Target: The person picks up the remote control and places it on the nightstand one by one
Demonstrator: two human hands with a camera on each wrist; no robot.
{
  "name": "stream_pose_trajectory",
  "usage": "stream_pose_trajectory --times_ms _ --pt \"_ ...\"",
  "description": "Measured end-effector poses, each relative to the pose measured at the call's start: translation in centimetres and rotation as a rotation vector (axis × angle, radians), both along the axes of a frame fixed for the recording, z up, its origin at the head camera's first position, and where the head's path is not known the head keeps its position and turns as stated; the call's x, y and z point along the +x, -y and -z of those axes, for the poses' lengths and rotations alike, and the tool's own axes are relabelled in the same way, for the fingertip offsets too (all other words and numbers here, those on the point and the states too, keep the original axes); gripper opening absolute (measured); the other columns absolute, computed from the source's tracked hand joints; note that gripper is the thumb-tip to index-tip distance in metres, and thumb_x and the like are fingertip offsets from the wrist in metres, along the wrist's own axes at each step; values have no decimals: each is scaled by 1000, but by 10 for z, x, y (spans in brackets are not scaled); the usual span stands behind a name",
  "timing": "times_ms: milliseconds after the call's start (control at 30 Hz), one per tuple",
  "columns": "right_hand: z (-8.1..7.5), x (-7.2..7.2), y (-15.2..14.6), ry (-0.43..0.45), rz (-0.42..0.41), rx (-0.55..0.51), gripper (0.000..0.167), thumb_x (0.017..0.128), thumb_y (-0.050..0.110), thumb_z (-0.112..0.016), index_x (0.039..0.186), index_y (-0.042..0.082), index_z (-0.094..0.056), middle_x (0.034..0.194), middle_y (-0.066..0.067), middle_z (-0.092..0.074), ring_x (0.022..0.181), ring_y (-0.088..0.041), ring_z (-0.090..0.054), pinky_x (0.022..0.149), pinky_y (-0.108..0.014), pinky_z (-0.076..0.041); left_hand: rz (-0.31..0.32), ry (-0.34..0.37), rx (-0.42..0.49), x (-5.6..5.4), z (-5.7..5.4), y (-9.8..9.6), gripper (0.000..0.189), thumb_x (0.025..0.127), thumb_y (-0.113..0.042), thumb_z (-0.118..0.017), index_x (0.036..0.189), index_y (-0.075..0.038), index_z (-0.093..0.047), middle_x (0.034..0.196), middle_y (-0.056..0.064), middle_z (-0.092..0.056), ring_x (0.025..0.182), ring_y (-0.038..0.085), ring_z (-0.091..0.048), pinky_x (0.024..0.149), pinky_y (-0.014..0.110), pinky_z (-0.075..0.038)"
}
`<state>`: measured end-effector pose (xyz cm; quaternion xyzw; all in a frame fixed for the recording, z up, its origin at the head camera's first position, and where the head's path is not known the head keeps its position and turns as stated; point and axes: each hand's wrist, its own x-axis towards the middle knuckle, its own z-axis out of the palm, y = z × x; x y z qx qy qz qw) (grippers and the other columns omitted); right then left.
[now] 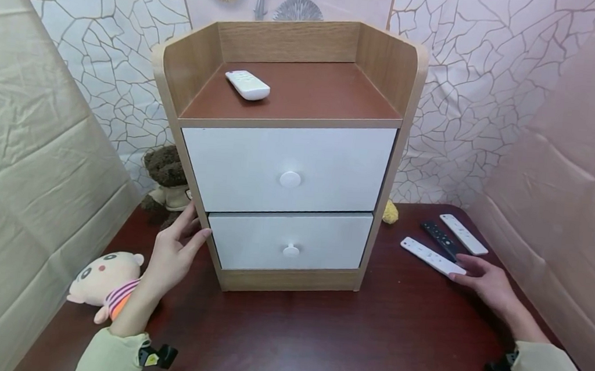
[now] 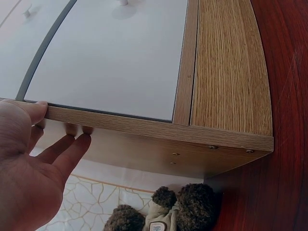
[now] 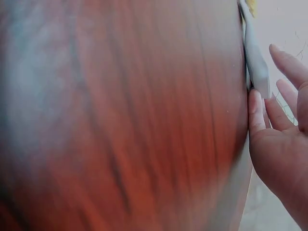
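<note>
Dk-red tbl (image 1: 285, 336): nearest white remote (image 1: 431, 256), end right by R fingers (image 1: 474, 264).

Rests the left grip (image 1: 171, 257) (a bare hand, with a pale green sleeve (image 1: 108, 357) behind it) against the left edge of a wooden cabinet (image 1: 290, 280). Has the right grip (image 1: 486, 282) at the near end of a white remote (image 1: 430, 256) on the dark red desk (image 1: 369, 342). Just beyond, a black remote (image 1: 439, 240) and a second white remote (image 1: 464, 234). Up on the brown shelf (image 1: 315, 88), a third white remote (image 1: 247, 85); below, two white drawers (image 1: 236, 163) with knobs (image 1: 290, 179). To the left, a brown plush bear (image 1: 169, 196) and, nearer, a pink plush toy (image 1: 103, 278) with a striped top.
</note>
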<state>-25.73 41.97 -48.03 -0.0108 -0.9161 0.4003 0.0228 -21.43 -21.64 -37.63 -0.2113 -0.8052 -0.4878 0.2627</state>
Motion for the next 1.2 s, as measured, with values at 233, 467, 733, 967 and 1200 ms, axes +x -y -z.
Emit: stream_pose_trajectory --times_ms 233,467,733,967,1200 --pt "1 -2 2 9 -7 62 78 92 40 -79 144 -9 -50 139 -39 -50 116 -45 -52 80 -27 -43 -1 0 4 1 -1 -1 67 95 11 -66 155 3 -38 150 20 -49 120 42 -59 88 14 -50" --pt "0 -4 3 6 -21 112 75 89 36 -83 140 -10 -54 133 -39 -54 110 -43 -54 81 -35 -42 3 -1 13 1 -1 -1 67 95 11 -66 156 2 -39 149 20 -50 120 43 -59 87 13 -50" --pt "-2 -5 4 5 -15 136 69 88 34 -83 132 -13 -60 130 -41 -54 110 -45 -52 85 -42 -41 16 -1 31 1 -1 -1 67 95 12 -65 156 1 -39 150 20 -50 121 44 -57 88 13 -50" --pt "-1 -5 3 18 13 118 69 90 37 -81 132 -13 -61 131 -40 -55 111 -44 -52 83 -36 -39 20 7 38 2 -1 -1 68 95 11 -65 157 -1 -39 151 19 -49 123 43 -57 89 14 -50" --pt "4 -3 0 12 37 72 68 91 38 -80 134 -11 -61 136 -38 -54 112 -39 -52 78 -25 -38 20 14 39 2 -1 -2 67 96 11 -65 156 -1 -39 150 18 -49 122 42 -57 88 13 -51"
